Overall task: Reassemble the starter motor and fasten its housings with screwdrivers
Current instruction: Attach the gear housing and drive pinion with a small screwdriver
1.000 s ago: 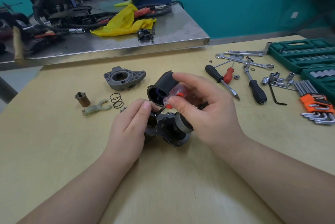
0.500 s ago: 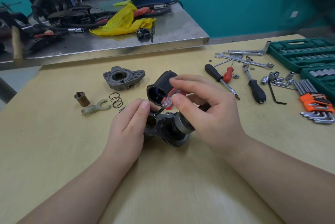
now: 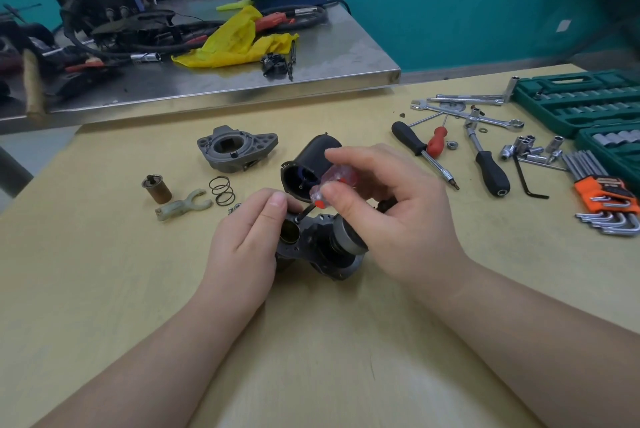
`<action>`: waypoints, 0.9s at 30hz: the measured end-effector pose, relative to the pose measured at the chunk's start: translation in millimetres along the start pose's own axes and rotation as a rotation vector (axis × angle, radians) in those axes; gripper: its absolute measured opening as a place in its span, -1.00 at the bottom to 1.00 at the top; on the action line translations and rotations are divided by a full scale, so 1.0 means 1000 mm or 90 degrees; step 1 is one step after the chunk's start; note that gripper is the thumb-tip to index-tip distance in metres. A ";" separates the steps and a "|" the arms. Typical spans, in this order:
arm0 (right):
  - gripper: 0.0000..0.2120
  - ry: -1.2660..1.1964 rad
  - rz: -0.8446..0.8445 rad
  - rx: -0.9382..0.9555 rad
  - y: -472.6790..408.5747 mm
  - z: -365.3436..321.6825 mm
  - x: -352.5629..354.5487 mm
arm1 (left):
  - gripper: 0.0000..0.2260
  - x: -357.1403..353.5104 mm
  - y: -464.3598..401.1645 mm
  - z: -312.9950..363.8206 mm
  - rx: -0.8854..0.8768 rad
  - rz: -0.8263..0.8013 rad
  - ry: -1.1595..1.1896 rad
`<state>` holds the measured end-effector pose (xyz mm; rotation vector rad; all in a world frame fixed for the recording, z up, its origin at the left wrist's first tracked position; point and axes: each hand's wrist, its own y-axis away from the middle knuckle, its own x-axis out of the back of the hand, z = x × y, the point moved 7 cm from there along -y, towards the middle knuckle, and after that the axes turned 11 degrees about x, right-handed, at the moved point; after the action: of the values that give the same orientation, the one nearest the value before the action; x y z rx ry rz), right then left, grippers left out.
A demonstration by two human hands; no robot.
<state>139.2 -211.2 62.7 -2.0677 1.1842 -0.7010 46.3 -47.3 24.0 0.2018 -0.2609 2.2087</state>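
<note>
Fingers of our right hand (image 3: 391, 216) pinch the screwdriver (image 3: 330, 185); left hand (image 3: 246, 240) steadies the motor body (image 3: 322, 247); keep the tip seated square.

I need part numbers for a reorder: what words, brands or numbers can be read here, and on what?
None can be read.
Orange hex-key holder: dark marks, too blurred.
Green plastic socket case: no legible print.
Grey cast-metal motor housing: no markings visible.

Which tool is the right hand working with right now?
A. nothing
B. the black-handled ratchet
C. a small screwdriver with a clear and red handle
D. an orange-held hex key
C: the right hand pinches the small screwdriver, its tip down on the motor housing that the left hand steadies.
</note>
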 end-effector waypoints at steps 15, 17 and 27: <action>-0.74 0.009 -0.010 -0.004 -0.001 -0.001 0.002 | -0.71 0.001 -0.001 -0.001 0.004 0.000 -0.012; -0.71 0.018 -0.023 -0.002 0.000 0.000 0.001 | -0.72 0.001 -0.001 -0.002 0.007 0.002 -0.008; -0.72 0.041 -0.018 0.004 0.000 0.002 0.002 | -0.72 0.000 -0.001 -0.001 0.005 0.005 -0.016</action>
<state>141.5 -212.4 61.4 -2.0738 1.1899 -0.7891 47.1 -46.1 23.6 0.2329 -0.2664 2.2164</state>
